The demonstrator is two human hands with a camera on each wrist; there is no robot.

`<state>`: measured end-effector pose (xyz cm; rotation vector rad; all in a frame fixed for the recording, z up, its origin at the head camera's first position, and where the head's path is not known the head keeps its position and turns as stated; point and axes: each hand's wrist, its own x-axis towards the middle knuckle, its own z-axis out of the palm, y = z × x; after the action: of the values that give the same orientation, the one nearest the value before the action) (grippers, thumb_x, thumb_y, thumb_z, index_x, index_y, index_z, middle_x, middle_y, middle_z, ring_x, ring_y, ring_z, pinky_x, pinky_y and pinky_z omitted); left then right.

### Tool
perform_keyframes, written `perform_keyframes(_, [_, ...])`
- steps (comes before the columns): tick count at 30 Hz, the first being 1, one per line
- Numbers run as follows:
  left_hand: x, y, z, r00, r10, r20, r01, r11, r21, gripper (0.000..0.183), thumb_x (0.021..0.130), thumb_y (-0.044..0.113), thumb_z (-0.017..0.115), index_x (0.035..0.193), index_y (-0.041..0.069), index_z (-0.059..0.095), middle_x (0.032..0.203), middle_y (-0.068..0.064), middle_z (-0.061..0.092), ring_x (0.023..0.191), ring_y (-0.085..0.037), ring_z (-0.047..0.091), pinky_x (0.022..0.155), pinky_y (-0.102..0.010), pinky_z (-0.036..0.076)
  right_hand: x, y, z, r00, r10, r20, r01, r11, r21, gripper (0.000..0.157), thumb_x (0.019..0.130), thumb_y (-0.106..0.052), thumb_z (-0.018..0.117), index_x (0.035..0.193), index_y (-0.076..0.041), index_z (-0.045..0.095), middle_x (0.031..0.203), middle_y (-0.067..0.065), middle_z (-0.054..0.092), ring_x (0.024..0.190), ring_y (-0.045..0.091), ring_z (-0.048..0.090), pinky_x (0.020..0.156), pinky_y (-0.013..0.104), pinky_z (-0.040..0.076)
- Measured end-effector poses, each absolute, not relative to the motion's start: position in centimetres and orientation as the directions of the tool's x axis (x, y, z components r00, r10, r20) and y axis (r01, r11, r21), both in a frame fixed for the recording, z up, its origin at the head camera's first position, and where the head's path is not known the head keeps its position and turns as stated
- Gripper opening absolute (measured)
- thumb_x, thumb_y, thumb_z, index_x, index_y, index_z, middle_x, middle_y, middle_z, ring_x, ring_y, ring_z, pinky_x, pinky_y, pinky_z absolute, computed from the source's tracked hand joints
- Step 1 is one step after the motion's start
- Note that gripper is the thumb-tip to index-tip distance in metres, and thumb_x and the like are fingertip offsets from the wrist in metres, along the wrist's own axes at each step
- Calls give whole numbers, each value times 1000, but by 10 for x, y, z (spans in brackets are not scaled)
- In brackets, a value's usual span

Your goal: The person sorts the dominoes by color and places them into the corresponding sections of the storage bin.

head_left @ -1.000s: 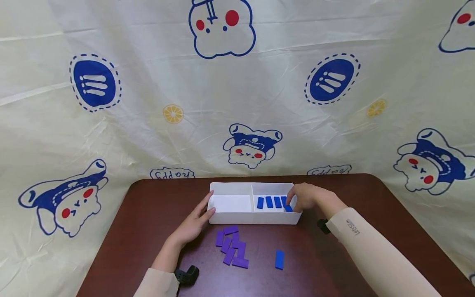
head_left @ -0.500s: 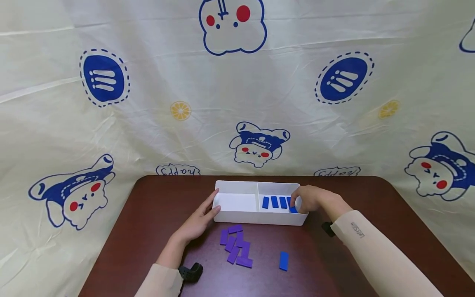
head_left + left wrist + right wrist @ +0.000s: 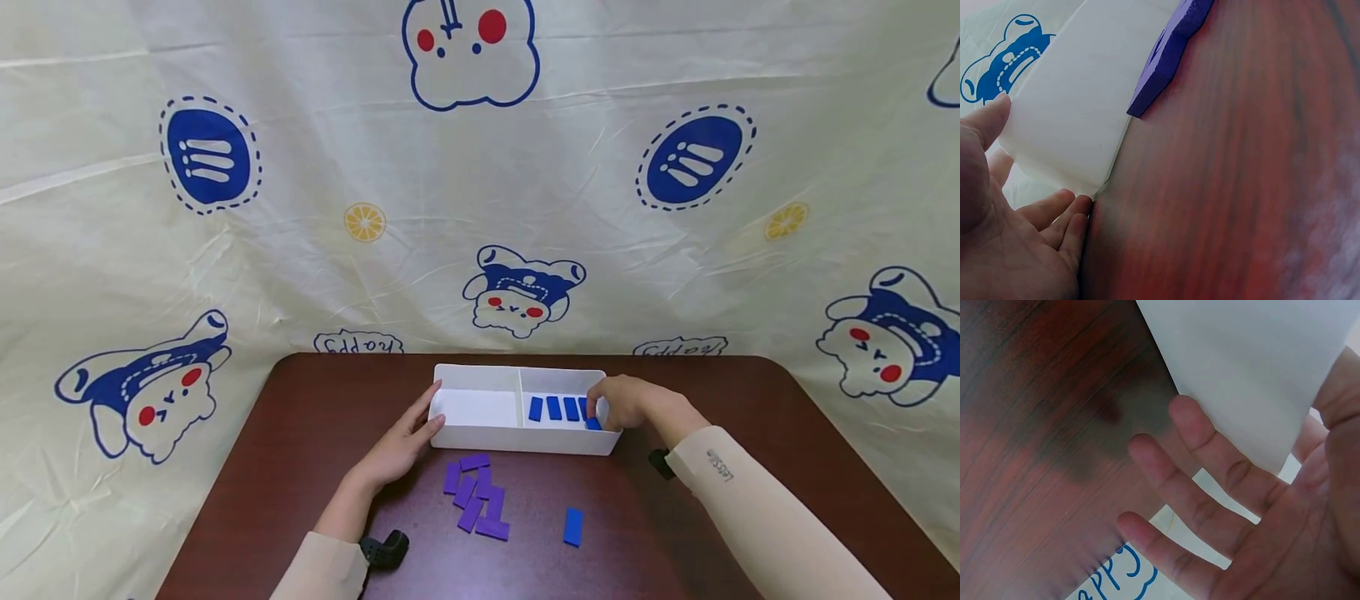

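Note:
A white two-compartment tray (image 3: 525, 441) lies across the far part of the table. My left hand (image 3: 396, 447) rests against its left end, thumb and fingers spread; the left wrist view has the fingertips (image 3: 1082, 205) at the tray's lower corner. Over the right end reaches my right hand (image 3: 628, 402), its thumb and forefinger pinching a slanted blue tile (image 3: 593, 424) inside the right compartment. Three of its fingers (image 3: 1194, 422) stay outside the wall in the right wrist view. Several blue tiles (image 3: 553, 408) line up to the left of the pinched one.
Several purple tiles (image 3: 492, 529) lie in a loose cluster before the tray. One blue tile (image 3: 573, 527) lies alone to their right. The brown table (image 3: 645, 550) ends at a printed cloth (image 3: 420, 300) hung behind it.
The head view has shifted a little, so the scene sits slightly farther right than one second ago. Both hands keep their places at the tray, the right one still at the same blue tile.

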<state>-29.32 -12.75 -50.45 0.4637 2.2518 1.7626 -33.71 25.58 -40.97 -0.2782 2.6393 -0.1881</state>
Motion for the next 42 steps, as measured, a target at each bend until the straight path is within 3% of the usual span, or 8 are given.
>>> perform_keyframes(12, [-293, -128, -504, -919, 394, 4, 99, 222, 970, 64, 110, 37, 50, 166, 39, 19, 174, -8, 16, 160, -33, 15, 128, -56, 19, -335, 256, -411, -870, -240, -430, -184, 968, -169, 27, 84, 1, 74, 103, -18, 73, 113, 12, 60, 97, 29, 56, 70, 34, 46])
perform_keyframes(27, [-293, -127, -504, -920, 391, -10, 83, 220, 972, 65, 110, 38, 51, 165, 40, 19, 174, -8, 17, 160, -29, 16, 128, -54, 19, -335, 260, -412, -893, -234, -384, -178, 968, -176, 19, 85, -13, 81, 101, -19, 73, 114, 10, 64, 102, 31, 56, 82, 43, 51])
perform_keyframes(32, [-294, -128, -503, -920, 392, -3, 88, 215, 973, 65, 110, 38, 51, 166, 39, 19, 174, -10, 18, 160, -32, 18, 127, -55, 21, -333, 261, -406, -910, -257, -326, -204, 961, -189, 25, 82, -18, 84, 105, -18, 74, 117, 12, 66, 103, 31, 56, 87, 50, 54])
perform_keyframes(38, [-295, -128, -505, -921, 389, -9, 81, 212, 974, 63, 109, 38, 51, 164, 43, 20, 174, -6, 18, 160, -31, 18, 127, -55, 21, -326, 263, -399, -936, -279, -214, -240, 952, -190, 42, 79, -27, 90, 116, -15, 73, 106, 12, 59, 93, 27, 56, 80, 46, 53])
perform_keyframes(42, [-295, -129, -507, -918, 396, -7, 82, 208, 975, 64, 109, 38, 52, 165, 42, 20, 174, -5, 17, 160, -30, 18, 127, -54, 21, -316, 264, -395, -958, -263, -116, -237, 950, -205, 47, 79, -29, 90, 120, -15, 72, 111, 14, 59, 97, 30, 56, 80, 49, 54])
